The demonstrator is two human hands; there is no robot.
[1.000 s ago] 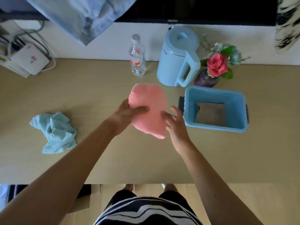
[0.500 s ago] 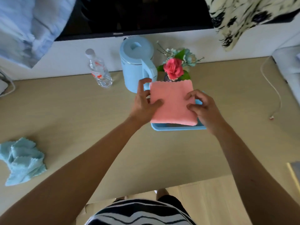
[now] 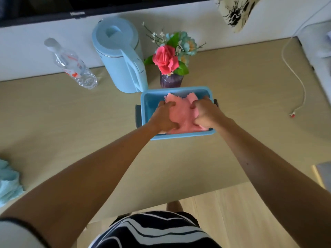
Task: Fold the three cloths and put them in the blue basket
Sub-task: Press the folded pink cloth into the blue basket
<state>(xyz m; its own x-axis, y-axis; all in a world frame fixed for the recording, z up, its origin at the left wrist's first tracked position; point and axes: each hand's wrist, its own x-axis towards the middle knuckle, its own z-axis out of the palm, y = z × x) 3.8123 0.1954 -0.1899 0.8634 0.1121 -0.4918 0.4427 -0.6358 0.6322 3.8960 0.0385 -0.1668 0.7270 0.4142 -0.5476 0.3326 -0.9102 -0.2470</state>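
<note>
Two hands inside blue basket near desk's back edge: left hand and right hand, fingers curled, pressing pink cloth down. Light blue cloth, crumpled, at desk's left edge, nearer left arm. Bottle label unreadable.

Pink cloth in blue basket; pale blue kettle; aqua cloth; tan table.
</note>
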